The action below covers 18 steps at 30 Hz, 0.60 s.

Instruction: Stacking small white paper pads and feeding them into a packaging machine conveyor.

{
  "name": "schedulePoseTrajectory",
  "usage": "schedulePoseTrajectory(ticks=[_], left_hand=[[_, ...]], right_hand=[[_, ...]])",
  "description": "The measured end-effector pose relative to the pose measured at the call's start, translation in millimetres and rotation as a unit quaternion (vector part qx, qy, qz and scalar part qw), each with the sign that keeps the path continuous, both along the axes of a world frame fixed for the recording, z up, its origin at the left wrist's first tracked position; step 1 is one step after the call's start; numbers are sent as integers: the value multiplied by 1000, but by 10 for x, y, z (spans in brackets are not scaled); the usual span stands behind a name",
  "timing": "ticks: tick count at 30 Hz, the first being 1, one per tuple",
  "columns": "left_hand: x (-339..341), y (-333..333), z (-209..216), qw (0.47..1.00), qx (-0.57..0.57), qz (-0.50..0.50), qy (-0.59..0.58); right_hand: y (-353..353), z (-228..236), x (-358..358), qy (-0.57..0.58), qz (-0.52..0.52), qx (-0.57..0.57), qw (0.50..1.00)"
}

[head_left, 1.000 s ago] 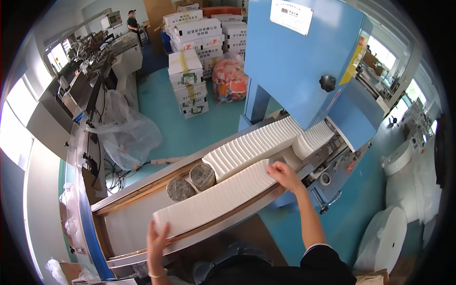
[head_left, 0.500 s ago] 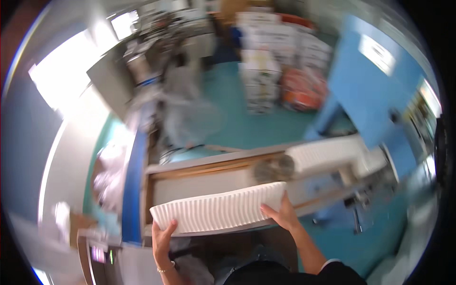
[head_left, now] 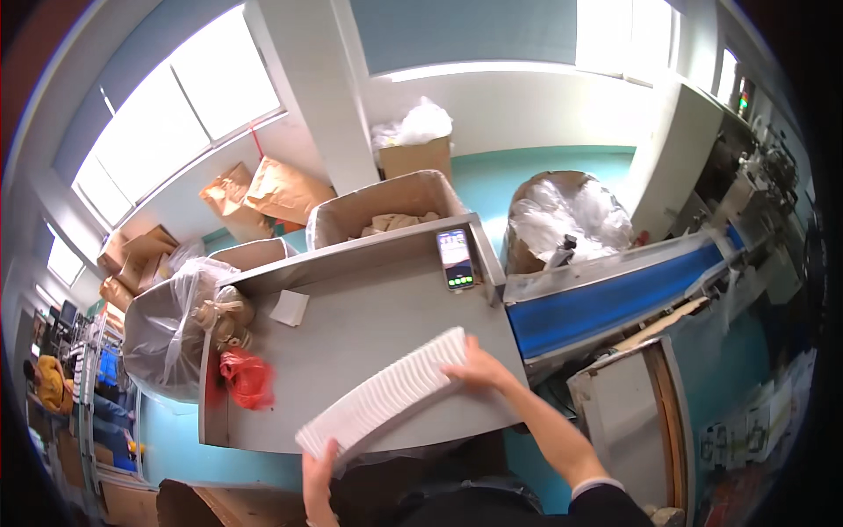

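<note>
We have a long stack of white folded paper sheets [head_left: 384, 397] pressed between our two hands; the left hand [head_left: 320, 475] caps the near end at the tabletop's front edge, palm flat against the last sheet, and the right hand [head_left: 477, 369] caps the far end, fingers spread over the top sheet; neither hand curls round anything, both simply squeeze inward so the row holds together. The stack lies on a slant over the front part of the grey tabletop [head_left: 369, 325]; whether it already rests on the surface or hangs just above it we cannot tell.

We judge the step in hand to be carrying the stack across and bringing it down on the tabletop; the next move, as we read it, calls for keeping even pressure from both ends so the middle does not sag or spill, lowering the row flat, and only then easing the palms off.

Around it: a phone [head_left: 456, 258] with a lit screen lies near the back rim of the tabletop, well apart from the stack; a small white paper piece [head_left: 289, 308] lies toward the left; a red plastic bag [head_left: 246, 378] hangs at the left edge; a blue conveyor belt [head_left: 606, 300] runs off to the right, just beside the tabletop's corner; an open cardboard box [head_left: 386, 206] stands behind the back rim, and a clear bag of scraps [head_left: 176, 325] bulges at the left.
</note>
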State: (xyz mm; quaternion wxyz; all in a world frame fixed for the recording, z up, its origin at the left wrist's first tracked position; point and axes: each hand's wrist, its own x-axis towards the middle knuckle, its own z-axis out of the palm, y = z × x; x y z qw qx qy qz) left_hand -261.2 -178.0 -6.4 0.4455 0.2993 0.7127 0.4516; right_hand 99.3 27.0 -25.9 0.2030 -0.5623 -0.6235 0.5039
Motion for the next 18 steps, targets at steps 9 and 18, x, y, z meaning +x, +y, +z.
schedulePoseTrajectory(ticks=[9, 18], left_hand=[[1095, -84, 13, 961, 29, 92, -259], [1681, 690, -470, 931, 61, 1, -361]], right_hand=[[1354, 287, -1301, -197, -17, 317, 928], [-1190, 312, 757, 51, -256, 292, 920]])
